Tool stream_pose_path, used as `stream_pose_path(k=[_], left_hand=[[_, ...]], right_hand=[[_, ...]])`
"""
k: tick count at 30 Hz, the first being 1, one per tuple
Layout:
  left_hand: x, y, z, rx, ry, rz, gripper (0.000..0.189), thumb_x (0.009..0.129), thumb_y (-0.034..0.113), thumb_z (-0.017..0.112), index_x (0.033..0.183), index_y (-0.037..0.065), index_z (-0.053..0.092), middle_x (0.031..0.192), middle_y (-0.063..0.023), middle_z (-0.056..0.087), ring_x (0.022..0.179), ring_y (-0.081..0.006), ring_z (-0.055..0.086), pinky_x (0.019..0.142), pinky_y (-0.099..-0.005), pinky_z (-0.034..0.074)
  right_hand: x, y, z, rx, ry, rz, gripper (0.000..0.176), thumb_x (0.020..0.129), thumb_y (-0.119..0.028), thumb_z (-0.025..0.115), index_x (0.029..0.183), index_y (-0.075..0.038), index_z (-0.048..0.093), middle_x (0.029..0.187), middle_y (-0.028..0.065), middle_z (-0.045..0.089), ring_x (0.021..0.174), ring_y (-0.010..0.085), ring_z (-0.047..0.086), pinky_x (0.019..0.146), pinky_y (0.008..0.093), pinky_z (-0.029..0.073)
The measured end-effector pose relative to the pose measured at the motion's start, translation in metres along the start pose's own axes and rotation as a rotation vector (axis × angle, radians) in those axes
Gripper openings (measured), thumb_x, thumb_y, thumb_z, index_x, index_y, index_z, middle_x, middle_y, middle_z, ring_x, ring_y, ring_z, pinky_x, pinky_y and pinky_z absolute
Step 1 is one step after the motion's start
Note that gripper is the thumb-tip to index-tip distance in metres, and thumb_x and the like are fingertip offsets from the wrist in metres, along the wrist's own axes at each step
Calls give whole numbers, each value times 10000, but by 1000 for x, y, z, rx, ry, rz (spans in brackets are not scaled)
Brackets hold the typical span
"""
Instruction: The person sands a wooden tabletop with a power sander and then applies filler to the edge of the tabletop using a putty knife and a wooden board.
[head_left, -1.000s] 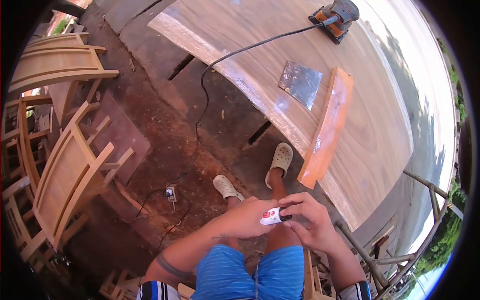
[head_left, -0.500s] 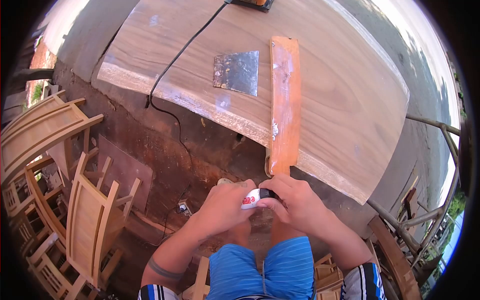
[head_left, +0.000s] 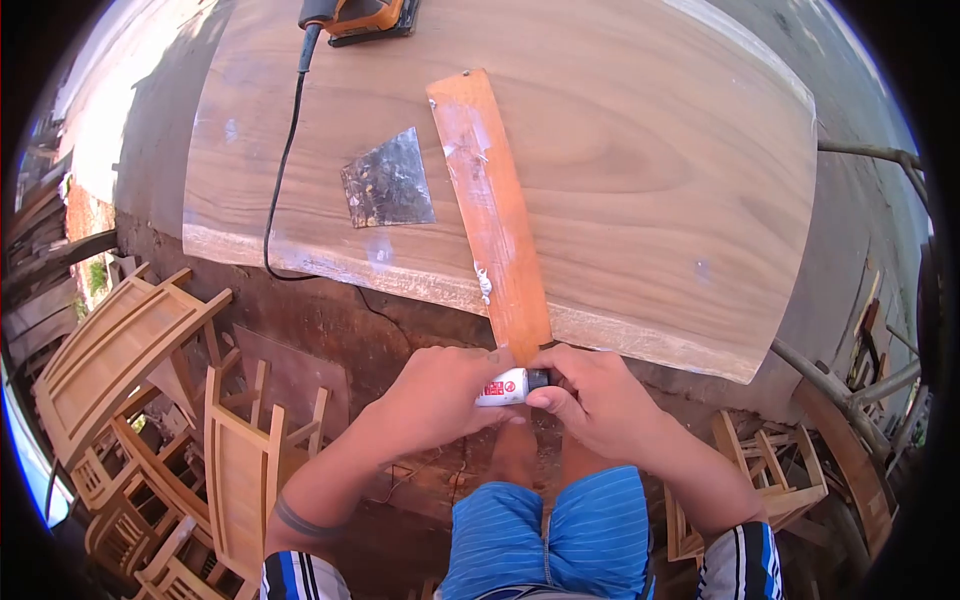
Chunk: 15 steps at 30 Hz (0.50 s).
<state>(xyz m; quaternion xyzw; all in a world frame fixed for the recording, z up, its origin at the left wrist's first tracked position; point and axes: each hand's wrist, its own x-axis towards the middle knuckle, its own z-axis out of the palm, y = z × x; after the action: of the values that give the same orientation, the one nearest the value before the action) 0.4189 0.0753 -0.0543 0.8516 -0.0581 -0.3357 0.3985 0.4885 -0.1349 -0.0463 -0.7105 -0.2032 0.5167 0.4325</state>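
A white bottle with red print (head_left: 507, 387) lies sideways between my hands, just below the near end of an orange board. My left hand (head_left: 447, 392) is wrapped round its body. My right hand (head_left: 585, 390) pinches the black cap (head_left: 538, 379) at its right end. The orange board (head_left: 490, 210), smeared with white paste, rests on a large wooden slab (head_left: 640, 200) and juts past its near edge. To the left of the board, a thin, stained metal plate (head_left: 388, 182) lies flat on the slab.
An orange power sander (head_left: 370, 18) sits at the slab's far left, its black cord (head_left: 283, 175) running over the near edge. Wooden chair frames (head_left: 245, 470) stand at the lower left; another frame (head_left: 770, 480) is at the lower right. Metal bars (head_left: 815, 370) run along the right.
The view has turned, so the slab's items appear further left and tilted, and more of the sander shows. Both hands still hold the bottle and its cap, now more level.
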Motion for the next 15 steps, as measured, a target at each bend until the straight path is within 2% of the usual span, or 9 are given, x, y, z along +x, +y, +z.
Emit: stream_pose_path(k=[1, 4, 7, 8, 10, 11, 13, 15], left_hand=[[1, 5, -1, 47, -23, -25, 443, 808, 357, 781, 1093, 73, 596, 869, -157, 693, 805, -368, 674, 670, -445, 513], [3, 9, -15, -74, -88, -25, 405, 863, 343, 732, 1119, 62, 594, 865, -152, 689, 794, -335, 682, 681, -413, 512], [0, -4, -31, -545, -65, -114, 562, 836, 481, 743, 1165, 47, 603, 796, -90, 613, 716, -213, 594, 663, -339, 468], [-2, -13, -32, -534, -23, -56, 525, 921, 467, 663, 1208, 35, 577, 806, -55, 571, 734, -154, 523, 680, -308, 453], [-4, -18, -39, -596, 16, -60, 478, 977, 433, 591, 1233, 30, 561, 822, -63, 579, 750, -155, 550, 695, -313, 463], [-4, -19, -42, -557, 15, -55, 458, 979, 405, 593, 1241, 31, 557, 830, -67, 584, 758, -148, 555, 699, -313, 466], [-3, -19, -47, -483, 8, -40, 422, 984, 349, 597, 1257, 32, 549, 845, -74, 595, 773, -135, 565, 707, -314, 471], [-1, -22, -51, -347, 73, -42, 374, 962, 275, 623, 1241, 33, 563, 868, -101, 615, 777, -181, 592, 712, -327, 477]], right_hand=[[1, 6, 7, -116, 109, -107, 285, 851, -136, 733, 1063, -5, 596, 1051, 189, 608, 829, 370, 662, 713, 395, 538], [-1, 11, 3, -129, 258, -389, 253, 824, -65, 743, 1039, -30, 615, 1024, 161, 630, 801, 326, 676, 663, 370, 543], [3, 25, -7, -110, 548, -663, 276, 776, 20, 757, 1012, -46, 629, 1016, 137, 646, 801, 280, 683, 633, 335, 563], [4, 27, -12, -95, 566, -650, 292, 761, 39, 762, 1009, -42, 631, 1030, 134, 646, 801, 266, 683, 636, 325, 570], [4, 32, -22, -65, 605, -622, 326, 729, 77, 772, 1002, -34, 633, 1056, 128, 645, 800, 239, 682, 641, 305, 585], [9, 43, -18, 104, 579, -580, 337, 743, 68, 772, 1030, -26, 622, 1078, 131, 641, 827, 210, 679, 674, 296, 593], [15, 56, -12, 236, 629, -459, 336, 762, 64, 766, 1049, -22, 613, 1069, 114, 640, 844, 178, 668, 682, 288, 589], [23, 72, -8, 308, 682, -386, 333, 779, 62, 758, 1064, -18, 604, 1050, 100, 636, 855, 152, 658, 693, 276, 587]])
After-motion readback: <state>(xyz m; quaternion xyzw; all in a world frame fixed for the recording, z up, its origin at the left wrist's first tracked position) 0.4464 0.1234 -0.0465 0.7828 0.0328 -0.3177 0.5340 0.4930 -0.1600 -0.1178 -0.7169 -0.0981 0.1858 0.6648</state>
